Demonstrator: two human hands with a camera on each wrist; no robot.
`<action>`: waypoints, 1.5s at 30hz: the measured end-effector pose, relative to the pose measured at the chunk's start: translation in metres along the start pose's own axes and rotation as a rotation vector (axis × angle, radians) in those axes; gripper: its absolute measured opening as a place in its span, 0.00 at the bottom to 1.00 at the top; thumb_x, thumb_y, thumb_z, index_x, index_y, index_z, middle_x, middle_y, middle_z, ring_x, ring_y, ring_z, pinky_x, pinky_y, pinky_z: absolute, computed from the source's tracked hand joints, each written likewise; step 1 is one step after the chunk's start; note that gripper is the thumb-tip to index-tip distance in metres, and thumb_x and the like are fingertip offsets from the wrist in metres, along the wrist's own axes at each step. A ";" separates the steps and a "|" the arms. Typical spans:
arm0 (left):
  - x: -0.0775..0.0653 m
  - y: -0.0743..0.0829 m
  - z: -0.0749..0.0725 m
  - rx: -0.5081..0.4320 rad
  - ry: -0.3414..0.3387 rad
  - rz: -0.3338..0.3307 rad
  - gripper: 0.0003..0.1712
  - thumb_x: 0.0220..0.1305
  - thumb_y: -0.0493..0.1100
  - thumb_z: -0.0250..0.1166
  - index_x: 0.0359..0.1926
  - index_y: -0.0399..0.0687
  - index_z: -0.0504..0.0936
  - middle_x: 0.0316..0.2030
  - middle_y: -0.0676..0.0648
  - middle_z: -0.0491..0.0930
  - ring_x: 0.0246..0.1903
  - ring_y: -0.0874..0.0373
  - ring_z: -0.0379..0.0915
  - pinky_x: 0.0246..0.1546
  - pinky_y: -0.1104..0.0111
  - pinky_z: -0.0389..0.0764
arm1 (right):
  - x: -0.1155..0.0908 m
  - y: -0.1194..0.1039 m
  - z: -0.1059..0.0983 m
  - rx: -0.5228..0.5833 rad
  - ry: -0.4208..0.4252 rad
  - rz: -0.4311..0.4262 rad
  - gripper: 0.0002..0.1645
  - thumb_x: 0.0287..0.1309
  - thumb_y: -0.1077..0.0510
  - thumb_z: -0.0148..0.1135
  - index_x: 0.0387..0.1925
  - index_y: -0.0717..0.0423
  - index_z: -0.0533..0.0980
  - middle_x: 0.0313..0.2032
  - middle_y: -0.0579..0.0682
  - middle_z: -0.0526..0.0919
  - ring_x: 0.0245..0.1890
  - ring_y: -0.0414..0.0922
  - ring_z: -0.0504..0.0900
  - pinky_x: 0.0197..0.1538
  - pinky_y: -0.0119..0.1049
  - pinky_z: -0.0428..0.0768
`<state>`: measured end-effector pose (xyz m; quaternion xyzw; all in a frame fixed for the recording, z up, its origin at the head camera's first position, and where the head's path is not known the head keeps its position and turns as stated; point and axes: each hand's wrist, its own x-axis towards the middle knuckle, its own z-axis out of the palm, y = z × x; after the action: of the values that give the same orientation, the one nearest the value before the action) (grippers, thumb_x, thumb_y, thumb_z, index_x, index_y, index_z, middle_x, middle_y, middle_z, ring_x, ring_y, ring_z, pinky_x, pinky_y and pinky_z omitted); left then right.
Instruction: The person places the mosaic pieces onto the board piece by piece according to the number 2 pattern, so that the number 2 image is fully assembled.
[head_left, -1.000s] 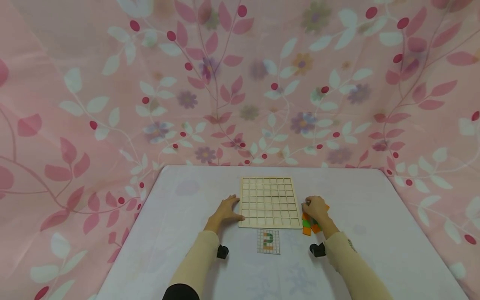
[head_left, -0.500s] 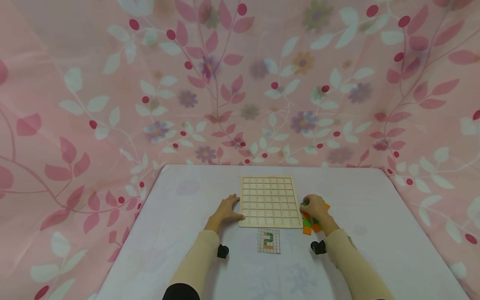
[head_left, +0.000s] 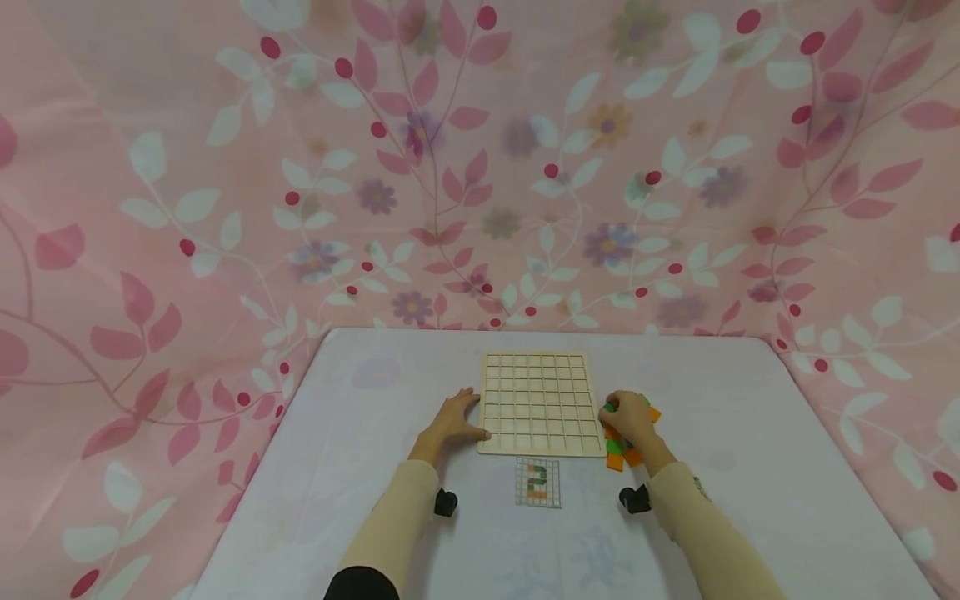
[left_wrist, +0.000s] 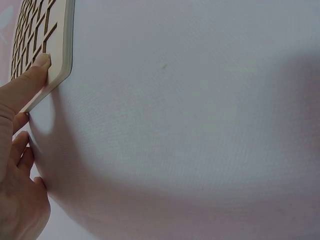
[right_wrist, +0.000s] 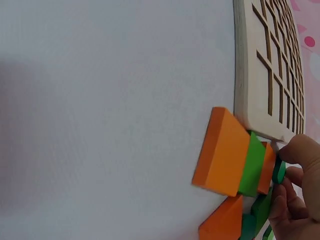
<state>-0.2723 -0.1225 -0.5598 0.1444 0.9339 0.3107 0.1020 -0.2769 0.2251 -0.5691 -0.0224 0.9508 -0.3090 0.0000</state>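
A pale wooden grid board point(head_left: 537, 405) lies on the table before me. My left hand point(head_left: 452, 419) is at its left side, fingers spread; in the left wrist view its thumb point(left_wrist: 31, 80) rests on the top face near a corner, with the other fingers by the edge. Right of the board, my right hand point(head_left: 632, 414) is over a small heap of orange and green tiles. The right wrist view has its thumb and fingertips pinching a dark green tile point(right_wrist: 279, 171). Beside that lie an orange tile point(right_wrist: 222, 152) and a light green tile point(right_wrist: 253, 165). The hand hides part of the heap.
In front of the board lies a small gridded card point(head_left: 537, 482) printed with a green and orange figure 2. A white cloth covers the table point(head_left: 405, 367), and a pink floral curtain point(head_left: 480, 167) hangs behind it.
My right hand has shifted slightly left toward the board, and more green shows around its fingers. The left hand and the board look unmoved.
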 end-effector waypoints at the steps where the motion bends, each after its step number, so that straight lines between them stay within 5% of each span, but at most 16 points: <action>1: 0.000 0.000 0.000 0.000 0.001 0.002 0.46 0.45 0.47 0.76 0.62 0.32 0.68 0.67 0.33 0.59 0.69 0.40 0.49 0.69 0.48 0.47 | 0.000 -0.001 0.000 0.010 0.002 0.014 0.18 0.50 0.62 0.62 0.40 0.73 0.77 0.37 0.64 0.81 0.38 0.55 0.78 0.46 0.51 0.78; 8: 0.001 -0.001 0.002 -0.007 0.000 0.013 0.46 0.44 0.47 0.76 0.62 0.31 0.68 0.66 0.32 0.59 0.69 0.39 0.49 0.69 0.47 0.47 | -0.001 -0.006 0.001 0.029 -0.010 0.084 0.21 0.52 0.61 0.61 0.45 0.74 0.76 0.42 0.66 0.80 0.39 0.55 0.77 0.47 0.50 0.79; 16: 0.001 -0.003 0.004 0.000 0.010 0.012 0.46 0.45 0.47 0.76 0.62 0.32 0.67 0.66 0.32 0.59 0.69 0.39 0.49 0.69 0.47 0.47 | 0.012 -0.015 0.004 0.192 0.080 -0.043 0.23 0.54 0.63 0.59 0.50 0.73 0.74 0.45 0.68 0.79 0.44 0.60 0.77 0.47 0.52 0.78; 26: -0.001 0.001 0.001 -0.037 0.008 -0.002 0.46 0.44 0.46 0.76 0.62 0.32 0.67 0.67 0.33 0.59 0.69 0.40 0.48 0.69 0.48 0.46 | 0.039 -0.050 0.033 0.303 0.036 -0.061 0.22 0.54 0.66 0.59 0.51 0.73 0.73 0.45 0.67 0.78 0.44 0.58 0.78 0.44 0.48 0.80; 45: 0.002 -0.005 0.003 -0.035 0.002 0.032 0.46 0.45 0.45 0.76 0.62 0.30 0.67 0.67 0.31 0.58 0.69 0.38 0.47 0.69 0.46 0.46 | 0.066 -0.069 0.050 0.189 -0.017 -0.100 0.14 0.57 0.67 0.60 0.45 0.70 0.78 0.42 0.64 0.81 0.43 0.56 0.80 0.45 0.46 0.81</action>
<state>-0.2741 -0.1245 -0.5653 0.1573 0.9261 0.3285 0.0984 -0.3393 0.1368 -0.5678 -0.0721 0.9150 -0.3968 -0.0051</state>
